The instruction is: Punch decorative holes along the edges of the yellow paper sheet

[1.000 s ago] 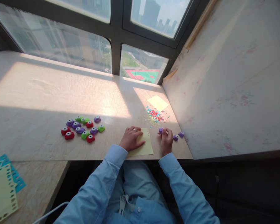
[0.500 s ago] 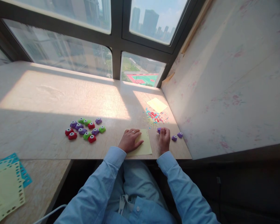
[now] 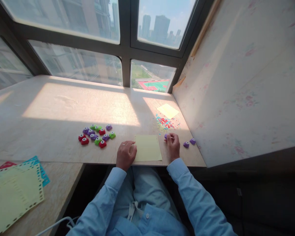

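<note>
Nearest you, your left hand (image 3: 126, 154) rests at the left edge of the pale yellow sheet (image 3: 147, 148), its fingers curled loosely together with the fingertips touching the paper's edge; the sheet lies flat and square at the front edge of the table (image 3: 64, 108), between your two hands. Just to the right of it, your right hand (image 3: 173, 146) has its fingers clamped on a small purple punch (image 3: 166, 136), of which only a sliver shows past your fingertips, so you cannot tell which way its slot faces. To do the punching cleanly, press the sheet flat with your left fingertips near the edge you mean to work, slide that edge fully into the slot, and squeeze straight down rather than at a slant. Two more purple punches (image 3: 189, 143) sit just beside your right hand, near the wall (image 3: 236, 82). Off to the left, well apart from the sheet, lies a cluster of red, green and purple punches (image 3: 97, 136). Farther back, beyond your right hand, coloured paper bits (image 3: 165, 123) are scattered, and behind them a second yellow sheet (image 3: 167, 110) lies in sunlight. Punched-edge papers (image 3: 14, 186) lie on the lower surface at your far left.
</note>
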A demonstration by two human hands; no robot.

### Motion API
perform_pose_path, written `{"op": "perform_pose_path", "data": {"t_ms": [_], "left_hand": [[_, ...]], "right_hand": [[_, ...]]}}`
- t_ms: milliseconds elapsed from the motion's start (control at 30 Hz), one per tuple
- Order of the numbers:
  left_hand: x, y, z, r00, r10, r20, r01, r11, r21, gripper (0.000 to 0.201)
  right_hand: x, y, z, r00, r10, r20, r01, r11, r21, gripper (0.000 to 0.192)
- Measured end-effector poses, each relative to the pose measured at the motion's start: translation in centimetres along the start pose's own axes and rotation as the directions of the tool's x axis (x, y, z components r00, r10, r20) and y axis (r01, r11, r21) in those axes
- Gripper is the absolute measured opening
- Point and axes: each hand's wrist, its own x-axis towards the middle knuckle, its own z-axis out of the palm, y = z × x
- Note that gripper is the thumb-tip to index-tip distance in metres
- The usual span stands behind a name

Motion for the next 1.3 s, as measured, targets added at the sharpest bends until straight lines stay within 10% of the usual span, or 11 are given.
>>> {"op": "perform_pose_path", "data": {"t_ms": [1300], "left_hand": [[-0.4,0.5,0.3,0.998,-0.015,0.058,0.003,0.980,0.200,0.012]], "right_hand": [[0.8,1.8,-0.5,0.923,-0.325,-0.204,0.229,0.893,-0.388,0.027]]}}
